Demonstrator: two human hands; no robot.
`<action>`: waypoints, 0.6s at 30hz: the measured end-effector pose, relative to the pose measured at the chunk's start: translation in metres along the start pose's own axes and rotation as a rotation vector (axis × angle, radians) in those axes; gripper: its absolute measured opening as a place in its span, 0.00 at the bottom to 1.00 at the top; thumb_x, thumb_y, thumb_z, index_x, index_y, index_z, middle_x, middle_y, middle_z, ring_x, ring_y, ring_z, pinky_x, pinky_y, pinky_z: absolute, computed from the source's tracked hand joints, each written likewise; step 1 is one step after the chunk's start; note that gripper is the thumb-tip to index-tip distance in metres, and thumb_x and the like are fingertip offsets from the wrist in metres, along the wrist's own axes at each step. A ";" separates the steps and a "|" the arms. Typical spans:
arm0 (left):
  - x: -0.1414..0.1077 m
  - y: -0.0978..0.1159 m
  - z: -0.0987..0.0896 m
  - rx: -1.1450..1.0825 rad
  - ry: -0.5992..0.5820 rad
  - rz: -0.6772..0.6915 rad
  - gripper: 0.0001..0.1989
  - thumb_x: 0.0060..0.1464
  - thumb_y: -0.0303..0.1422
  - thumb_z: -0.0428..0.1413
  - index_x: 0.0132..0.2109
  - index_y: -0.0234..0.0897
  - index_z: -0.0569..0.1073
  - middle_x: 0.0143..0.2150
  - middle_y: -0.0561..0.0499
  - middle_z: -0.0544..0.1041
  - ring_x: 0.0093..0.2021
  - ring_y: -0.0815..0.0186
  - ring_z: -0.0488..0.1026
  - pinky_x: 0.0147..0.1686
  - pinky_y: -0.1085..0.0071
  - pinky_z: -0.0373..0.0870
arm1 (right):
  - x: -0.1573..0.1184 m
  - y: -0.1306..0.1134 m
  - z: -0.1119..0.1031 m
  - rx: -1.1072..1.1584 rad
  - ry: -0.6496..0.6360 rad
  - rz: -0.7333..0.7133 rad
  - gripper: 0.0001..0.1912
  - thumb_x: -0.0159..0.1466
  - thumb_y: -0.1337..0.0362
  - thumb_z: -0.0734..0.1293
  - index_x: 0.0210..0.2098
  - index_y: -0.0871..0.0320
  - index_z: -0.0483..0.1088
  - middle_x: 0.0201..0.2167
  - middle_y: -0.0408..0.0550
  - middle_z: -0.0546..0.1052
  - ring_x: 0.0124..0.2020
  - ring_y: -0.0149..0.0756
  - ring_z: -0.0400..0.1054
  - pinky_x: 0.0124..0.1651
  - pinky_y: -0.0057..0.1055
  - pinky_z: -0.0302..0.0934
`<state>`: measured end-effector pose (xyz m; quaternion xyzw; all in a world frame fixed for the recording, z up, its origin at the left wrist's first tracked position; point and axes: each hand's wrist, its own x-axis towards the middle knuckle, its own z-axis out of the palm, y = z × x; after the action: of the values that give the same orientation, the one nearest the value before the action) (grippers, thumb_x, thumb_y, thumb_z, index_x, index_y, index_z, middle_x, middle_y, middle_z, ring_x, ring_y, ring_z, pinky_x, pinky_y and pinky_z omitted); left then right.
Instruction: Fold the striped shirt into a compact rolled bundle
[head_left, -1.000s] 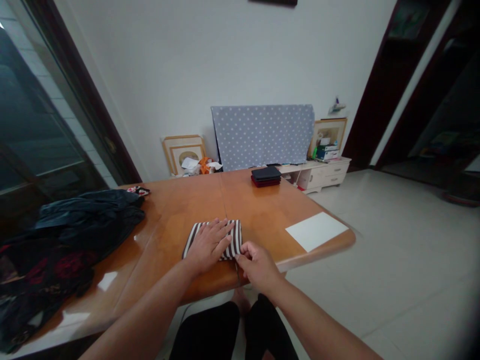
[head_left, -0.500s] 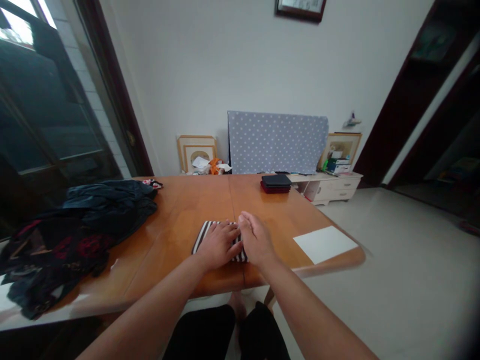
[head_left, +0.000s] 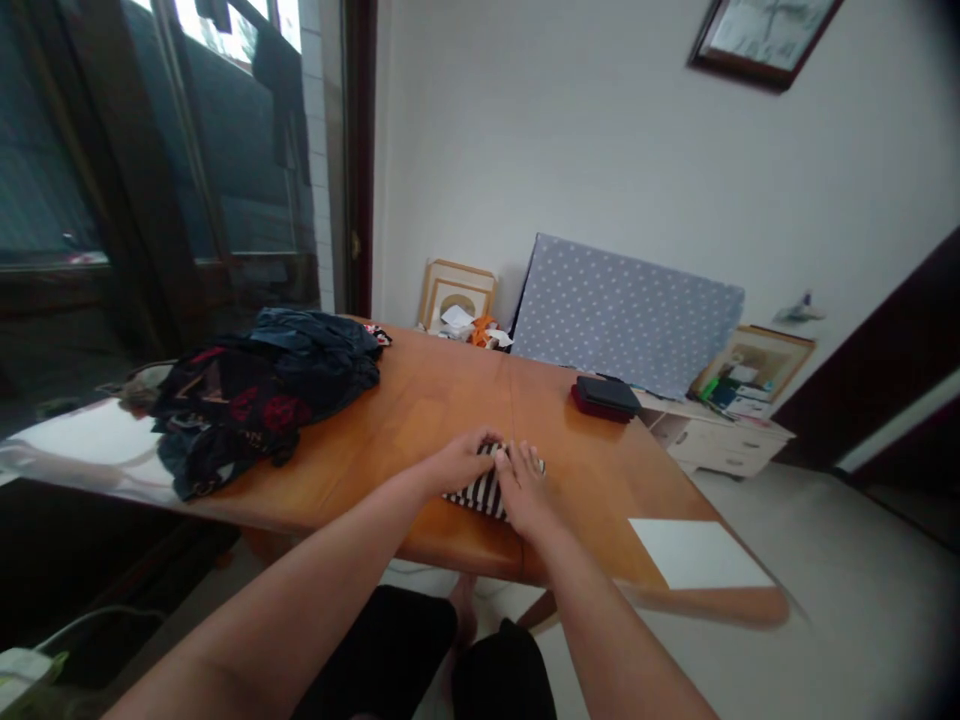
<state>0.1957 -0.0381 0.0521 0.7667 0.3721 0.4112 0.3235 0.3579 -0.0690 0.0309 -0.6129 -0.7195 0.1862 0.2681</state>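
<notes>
A small folded cloth (head_left: 484,494) with black and white stripes lies near the front edge of the wooden table (head_left: 439,400). My left hand (head_left: 463,464) is at its far left part, fingers curled and thumb drawn in, closed on the fabric. Over the right part of the cloth rests my right hand (head_left: 524,492), its fingers stretched out and lying flat. Both hands nearly touch at the thumbs and cover much of the stripes.
Dark clothes (head_left: 277,385) are heaped on the table's left. Folded dark red and black cloths (head_left: 606,397) are stacked at the back right. A white sheet (head_left: 697,553) lies near the right corner. Beyond stands a white cabinet (head_left: 724,447).
The head view has turned left and tilted. My left hand has gone from lying flat on the striped cloth to gripping its far side; my right hand has flattened onto it.
</notes>
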 end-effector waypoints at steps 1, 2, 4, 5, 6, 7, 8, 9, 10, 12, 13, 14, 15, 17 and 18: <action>-0.002 -0.006 -0.006 -0.028 0.112 -0.103 0.16 0.52 0.25 0.52 0.48 0.36 0.74 0.46 0.47 0.79 0.48 0.63 0.75 0.53 0.66 0.70 | -0.001 0.000 0.001 -0.054 -0.006 -0.007 0.42 0.70 0.40 0.45 0.71 0.64 0.50 0.73 0.59 0.46 0.74 0.47 0.31 0.73 0.47 0.30; -0.005 -0.012 -0.012 -0.045 0.217 -0.205 0.14 0.52 0.25 0.52 0.47 0.36 0.74 0.45 0.47 0.79 0.47 0.63 0.75 0.50 0.66 0.71 | -0.002 0.000 0.002 -0.101 -0.010 -0.014 0.41 0.70 0.41 0.45 0.71 0.65 0.51 0.73 0.59 0.46 0.74 0.48 0.32 0.72 0.48 0.30; -0.013 -0.026 -0.024 -0.061 0.358 -0.364 0.11 0.54 0.26 0.51 0.45 0.35 0.72 0.42 0.47 0.78 0.43 0.64 0.75 0.44 0.68 0.72 | -0.003 0.001 0.004 -0.164 -0.011 -0.026 0.40 0.71 0.43 0.46 0.71 0.65 0.52 0.73 0.60 0.48 0.74 0.50 0.34 0.72 0.49 0.31; -0.018 -0.032 -0.029 -0.064 0.392 -0.416 0.10 0.56 0.27 0.50 0.45 0.35 0.71 0.40 0.46 0.78 0.40 0.65 0.75 0.41 0.68 0.73 | -0.003 0.002 0.005 -0.183 -0.006 -0.031 0.39 0.71 0.44 0.46 0.71 0.64 0.52 0.72 0.60 0.49 0.74 0.50 0.35 0.72 0.49 0.33; -0.023 -0.037 -0.033 -0.066 0.409 -0.455 0.10 0.56 0.27 0.50 0.45 0.35 0.70 0.37 0.46 0.78 0.36 0.65 0.75 0.37 0.69 0.72 | -0.004 0.003 0.006 -0.198 0.002 -0.037 0.39 0.71 0.44 0.46 0.71 0.64 0.52 0.72 0.59 0.50 0.74 0.50 0.37 0.72 0.50 0.34; -0.029 -0.042 -0.037 -0.070 0.411 -0.484 0.10 0.57 0.27 0.50 0.45 0.34 0.69 0.35 0.47 0.77 0.33 0.65 0.75 0.33 0.70 0.72 | -0.004 0.004 0.007 -0.208 0.013 -0.044 0.38 0.71 0.45 0.46 0.71 0.63 0.52 0.72 0.59 0.51 0.73 0.50 0.37 0.72 0.50 0.34; -0.034 -0.045 -0.040 -0.074 0.406 -0.509 0.10 0.56 0.27 0.50 0.45 0.34 0.69 0.33 0.48 0.77 0.30 0.66 0.74 0.30 0.70 0.70 | -0.005 0.005 0.008 -0.215 0.028 -0.053 0.37 0.72 0.45 0.46 0.71 0.63 0.52 0.72 0.58 0.52 0.73 0.49 0.38 0.72 0.50 0.35; -0.039 -0.046 -0.042 -0.076 0.397 -0.525 0.10 0.55 0.27 0.50 0.45 0.34 0.69 0.31 0.48 0.76 0.28 0.66 0.73 0.28 0.71 0.70 | -0.005 0.007 0.009 -0.221 0.045 -0.062 0.37 0.72 0.46 0.46 0.71 0.62 0.52 0.72 0.58 0.52 0.73 0.49 0.38 0.72 0.50 0.35; -0.043 -0.045 -0.044 -0.074 0.387 -0.534 0.10 0.55 0.27 0.51 0.45 0.34 0.69 0.30 0.49 0.76 0.27 0.66 0.73 0.28 0.70 0.69 | -0.006 0.008 0.010 -0.224 0.061 -0.071 0.36 0.72 0.46 0.46 0.70 0.62 0.53 0.71 0.58 0.53 0.73 0.48 0.39 0.72 0.50 0.35; -0.050 -0.039 -0.045 -0.059 0.381 -0.513 0.10 0.54 0.27 0.52 0.45 0.35 0.69 0.33 0.47 0.77 0.31 0.64 0.75 0.32 0.68 0.71 | -0.007 0.010 0.012 -0.228 0.077 -0.087 0.36 0.72 0.47 0.47 0.70 0.63 0.53 0.71 0.58 0.53 0.73 0.48 0.39 0.72 0.49 0.35; -0.053 -0.033 -0.044 -0.016 0.383 -0.457 0.11 0.54 0.27 0.52 0.45 0.35 0.70 0.37 0.46 0.78 0.36 0.62 0.75 0.37 0.66 0.72 | -0.007 0.011 0.013 -0.228 0.078 -0.091 0.36 0.72 0.47 0.47 0.70 0.63 0.53 0.71 0.58 0.54 0.73 0.48 0.39 0.72 0.49 0.35; -0.056 -0.025 -0.042 0.054 0.377 -0.367 0.12 0.55 0.27 0.52 0.47 0.36 0.70 0.41 0.44 0.78 0.42 0.60 0.75 0.43 0.63 0.72 | -0.007 0.012 0.014 -0.225 0.076 -0.094 0.36 0.72 0.47 0.47 0.70 0.63 0.53 0.71 0.58 0.54 0.73 0.48 0.39 0.72 0.49 0.34; -0.059 -0.017 -0.040 0.147 0.356 -0.252 0.14 0.55 0.27 0.51 0.49 0.37 0.70 0.46 0.43 0.77 0.48 0.59 0.74 0.50 0.61 0.70 | -0.007 0.012 0.014 -0.218 0.073 -0.095 0.36 0.72 0.47 0.47 0.70 0.62 0.53 0.71 0.58 0.54 0.73 0.48 0.39 0.72 0.49 0.34; -0.062 0.002 -0.033 0.355 0.245 -0.002 0.18 0.54 0.26 0.50 0.53 0.39 0.69 0.53 0.44 0.75 0.55 0.57 0.70 0.58 0.58 0.64 | -0.005 0.014 0.014 -0.187 0.062 -0.099 0.36 0.72 0.46 0.47 0.70 0.61 0.53 0.71 0.57 0.53 0.73 0.48 0.38 0.72 0.51 0.34; -0.063 0.010 -0.029 0.437 0.165 0.095 0.20 0.53 0.25 0.51 0.54 0.40 0.69 0.55 0.45 0.74 0.57 0.56 0.68 0.60 0.56 0.61 | -0.004 0.016 0.012 -0.162 0.052 -0.101 0.36 0.72 0.45 0.47 0.70 0.61 0.53 0.72 0.57 0.53 0.74 0.48 0.38 0.72 0.52 0.34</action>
<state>0.1493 -0.0909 0.0487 0.7989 0.4409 0.3971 0.0988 0.3629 -0.0692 0.0113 -0.6002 -0.7550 0.0978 0.2452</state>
